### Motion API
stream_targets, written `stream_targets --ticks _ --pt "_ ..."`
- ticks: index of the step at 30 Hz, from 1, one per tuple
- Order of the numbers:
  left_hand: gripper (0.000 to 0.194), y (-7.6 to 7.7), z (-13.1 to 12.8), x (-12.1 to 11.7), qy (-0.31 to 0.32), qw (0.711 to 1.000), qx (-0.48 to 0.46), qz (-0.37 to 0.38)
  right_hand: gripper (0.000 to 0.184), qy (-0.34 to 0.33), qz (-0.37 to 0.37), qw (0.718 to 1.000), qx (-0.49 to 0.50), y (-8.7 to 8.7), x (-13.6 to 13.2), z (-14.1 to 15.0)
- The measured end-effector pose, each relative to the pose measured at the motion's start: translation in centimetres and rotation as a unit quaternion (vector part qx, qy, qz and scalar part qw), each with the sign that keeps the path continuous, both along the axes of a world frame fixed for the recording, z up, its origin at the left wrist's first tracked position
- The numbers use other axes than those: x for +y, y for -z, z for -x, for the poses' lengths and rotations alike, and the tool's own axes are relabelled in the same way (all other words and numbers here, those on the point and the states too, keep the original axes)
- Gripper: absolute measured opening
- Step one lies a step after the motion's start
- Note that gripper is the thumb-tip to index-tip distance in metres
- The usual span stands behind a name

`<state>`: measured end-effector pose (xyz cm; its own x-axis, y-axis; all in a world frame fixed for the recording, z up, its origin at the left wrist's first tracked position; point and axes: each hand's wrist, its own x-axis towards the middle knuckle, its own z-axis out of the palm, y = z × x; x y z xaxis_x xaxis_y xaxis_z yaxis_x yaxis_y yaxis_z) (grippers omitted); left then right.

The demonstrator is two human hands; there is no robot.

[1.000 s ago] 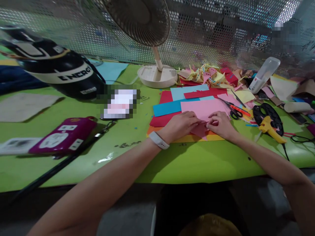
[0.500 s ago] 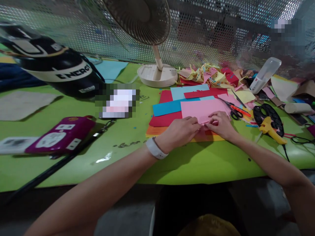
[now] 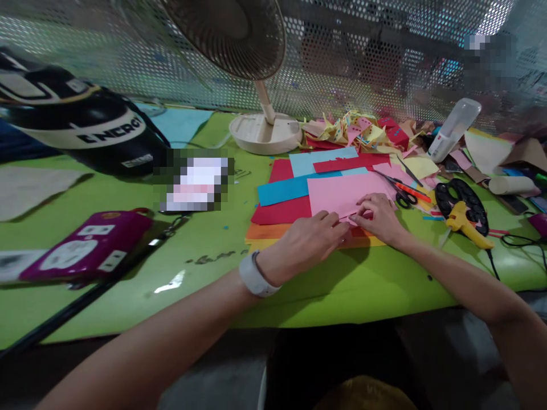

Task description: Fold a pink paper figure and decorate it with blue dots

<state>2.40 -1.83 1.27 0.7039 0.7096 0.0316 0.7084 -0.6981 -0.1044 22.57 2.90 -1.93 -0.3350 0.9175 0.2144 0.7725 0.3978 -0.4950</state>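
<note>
Over a green table (image 3: 367, 287) before perforated metal (image 3: 325, 85), both hands' fingers (image 3: 330, 221) pinch pink paper (image 3: 348, 220).

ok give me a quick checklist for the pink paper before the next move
1. Both hands at the paper: ok, left hand and right hand are at the near edge of the pink paper.
2. Edge lined up: cannot tell, fingers hide much of it.
3. Bare table beneath: not ok, a red sheet lies under it.
4. Scissors put down: ok, lying near the right hand, not held.
5. Glue gun put down: ok, not held.
6. Glue gun cool: cannot tell.
</note>
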Motion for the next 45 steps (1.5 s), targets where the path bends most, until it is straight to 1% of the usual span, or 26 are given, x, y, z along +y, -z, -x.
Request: stream_targets --ticks 5,10,14,24,33,45 --pt "0.032 0.27 -0.11 -0.37 0.009 1.0 -0.002 0.004 0.018 0.0 -0.008 1.0 0.001 0.32 0.09 0.05" --pt "0.032 0.38 0.04 -0.07 0.016 1.0 -0.008 0.023 0.018 -0.002 -0.013 1.0 0.0 0.35 0.11 0.11" --pt "0.033 0.45 0.06 0.0 0.023 1.0 -0.005 0.016 0.016 -0.005 -0.006 1.0 -0.011 0.04 -0.06 0.17" --pt "0.035 0.65 0.11 0.02 0.029 1.0 -0.012 -0.004 0.022 -0.017 -0.011 1.0 -0.003 0.13 -0.02 0.08" --pt "0.033 0.57 0.16 0.0 0.028 1.0 -0.002 0.002 0.027 -0.011 -0.007 1.0 0.004 0.18 0.13 0.01" --pt "0.034 0.56 0.21 0.1 0.037 0.999 -0.022 -0.007 0.025 -0.004 -0.006 1.0 -0.008 0.09 0.07 0.18"
